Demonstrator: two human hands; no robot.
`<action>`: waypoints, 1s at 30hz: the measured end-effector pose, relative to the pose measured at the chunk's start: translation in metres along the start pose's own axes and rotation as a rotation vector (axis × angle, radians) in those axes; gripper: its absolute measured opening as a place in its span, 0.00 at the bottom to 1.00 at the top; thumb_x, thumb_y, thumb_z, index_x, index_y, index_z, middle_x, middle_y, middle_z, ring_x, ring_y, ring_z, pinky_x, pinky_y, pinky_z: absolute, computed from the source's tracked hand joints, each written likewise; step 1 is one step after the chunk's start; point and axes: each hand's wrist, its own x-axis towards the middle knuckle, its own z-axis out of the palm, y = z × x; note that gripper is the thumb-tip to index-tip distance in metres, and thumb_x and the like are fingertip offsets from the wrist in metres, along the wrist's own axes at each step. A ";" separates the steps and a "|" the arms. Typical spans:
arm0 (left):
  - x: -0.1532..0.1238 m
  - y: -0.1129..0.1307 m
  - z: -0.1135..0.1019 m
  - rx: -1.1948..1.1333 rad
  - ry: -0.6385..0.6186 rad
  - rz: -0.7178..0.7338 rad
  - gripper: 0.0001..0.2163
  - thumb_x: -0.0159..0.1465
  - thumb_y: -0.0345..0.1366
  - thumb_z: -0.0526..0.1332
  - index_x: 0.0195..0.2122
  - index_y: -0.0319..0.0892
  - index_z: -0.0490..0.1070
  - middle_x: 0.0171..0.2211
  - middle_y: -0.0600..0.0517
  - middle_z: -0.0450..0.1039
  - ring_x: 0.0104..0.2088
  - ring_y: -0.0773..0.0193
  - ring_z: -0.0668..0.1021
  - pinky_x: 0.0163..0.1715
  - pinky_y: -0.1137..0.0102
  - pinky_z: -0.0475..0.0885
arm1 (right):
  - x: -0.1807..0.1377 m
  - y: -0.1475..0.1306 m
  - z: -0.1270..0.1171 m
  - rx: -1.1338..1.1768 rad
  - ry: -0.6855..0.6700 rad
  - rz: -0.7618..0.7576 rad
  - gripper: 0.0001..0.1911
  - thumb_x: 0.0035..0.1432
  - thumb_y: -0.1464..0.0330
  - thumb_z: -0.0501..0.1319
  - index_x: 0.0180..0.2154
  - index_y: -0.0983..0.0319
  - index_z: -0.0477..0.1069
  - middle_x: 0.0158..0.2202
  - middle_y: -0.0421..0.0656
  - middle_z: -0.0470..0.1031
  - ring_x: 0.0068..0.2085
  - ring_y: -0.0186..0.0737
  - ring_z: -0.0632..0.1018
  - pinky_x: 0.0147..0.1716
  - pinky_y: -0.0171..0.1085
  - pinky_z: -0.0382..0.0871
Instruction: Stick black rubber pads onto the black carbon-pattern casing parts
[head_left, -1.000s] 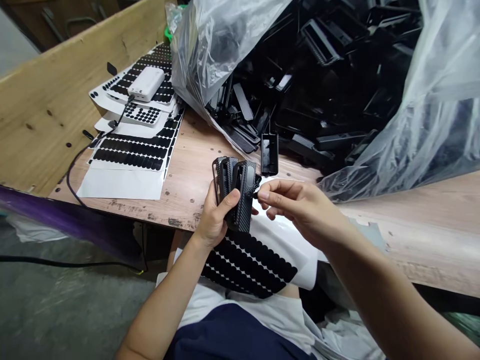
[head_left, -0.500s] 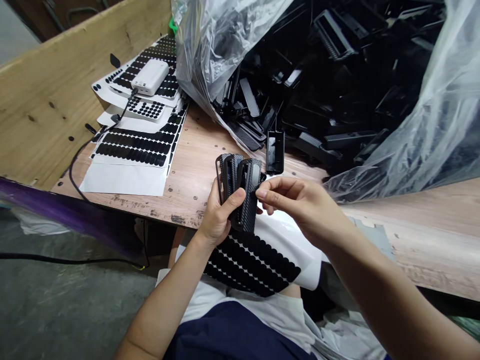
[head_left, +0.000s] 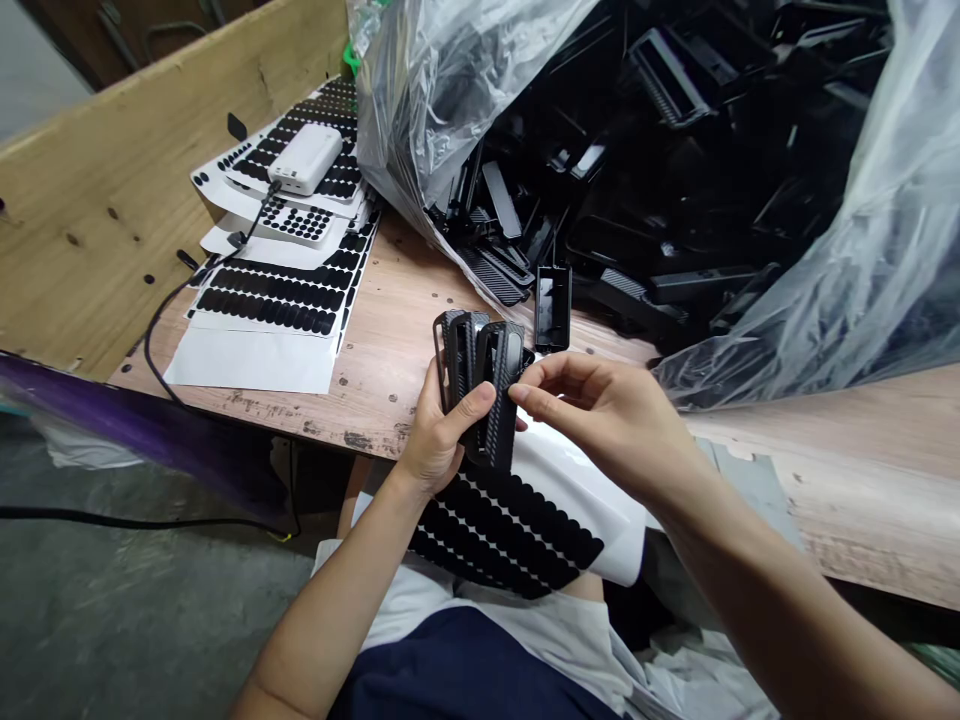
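My left hand (head_left: 442, 430) is closed around several black plastic cases (head_left: 495, 410) with a carbon-fibre pattern, fanned side by side, the thumb across the front. A smooth oval patch shows near the top of the frontmost case. At that case's right edge my right hand (head_left: 592, 400) has thumb and index finger pinched together; whatever they grip is hidden. Below the hands, on the lap, lies a white sheet of black oval stickers (head_left: 517, 530). An open black plastic box (head_left: 553, 308) sits on the table just beyond the hands.
A large clear plastic bag (head_left: 420, 110) full of black plastic parts (head_left: 675, 200) covers the back right. More sticker sheets (head_left: 270, 290) lie at left under a white power bank (head_left: 306, 160) with a black cable (head_left: 150, 330). A wooden board (head_left: 135, 190) edges the table (head_left: 390, 330).
The camera view has shifted slightly. My right fingertips stay at the front case's edge, a touch lower. The left hand keeps its hold on the cases.
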 end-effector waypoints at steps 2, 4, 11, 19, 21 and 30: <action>0.000 -0.001 0.000 -0.004 0.005 0.004 0.31 0.56 0.49 0.77 0.53 0.44 0.65 0.45 0.48 0.79 0.33 0.58 0.85 0.29 0.68 0.80 | 0.001 0.003 0.001 0.006 0.017 -0.028 0.22 0.49 0.51 0.77 0.33 0.60 0.74 0.28 0.40 0.77 0.29 0.40 0.79 0.31 0.40 0.77; 0.000 -0.001 -0.001 -0.005 0.008 -0.009 0.30 0.56 0.50 0.76 0.52 0.44 0.65 0.43 0.49 0.80 0.29 0.61 0.83 0.26 0.69 0.78 | 0.003 0.007 0.002 0.039 0.019 -0.057 0.24 0.48 0.53 0.78 0.36 0.59 0.71 0.32 0.40 0.76 0.29 0.40 0.79 0.30 0.40 0.78; 0.001 0.004 -0.010 -0.180 0.057 -0.028 0.24 0.58 0.52 0.72 0.46 0.41 0.71 0.35 0.52 0.74 0.24 0.70 0.76 0.20 0.76 0.68 | 0.019 0.033 0.006 -0.197 0.234 -0.175 0.09 0.62 0.61 0.66 0.40 0.58 0.74 0.38 0.45 0.80 0.35 0.42 0.79 0.33 0.41 0.74; 0.003 0.011 -0.014 -0.259 0.159 -0.016 0.19 0.57 0.53 0.67 0.36 0.42 0.72 0.34 0.50 0.70 0.23 0.72 0.62 0.17 0.74 0.56 | 0.014 0.067 0.042 -0.624 0.137 -0.320 0.10 0.67 0.64 0.62 0.36 0.58 0.80 0.35 0.48 0.82 0.38 0.49 0.81 0.38 0.45 0.73; 0.002 0.011 -0.014 -0.282 0.139 -0.003 0.20 0.56 0.54 0.69 0.37 0.42 0.72 0.34 0.52 0.70 0.22 0.73 0.62 0.17 0.75 0.55 | 0.011 0.069 0.046 -0.547 0.116 -0.442 0.11 0.67 0.65 0.61 0.34 0.57 0.80 0.35 0.49 0.81 0.39 0.49 0.80 0.39 0.46 0.74; 0.001 0.003 -0.010 -0.076 -0.030 -0.095 0.27 0.56 0.53 0.74 0.48 0.41 0.69 0.32 0.54 0.75 0.22 0.67 0.78 0.19 0.75 0.71 | 0.024 0.022 -0.019 0.366 0.112 0.068 0.11 0.51 0.56 0.75 0.32 0.54 0.80 0.44 0.43 0.84 0.50 0.50 0.81 0.51 0.52 0.79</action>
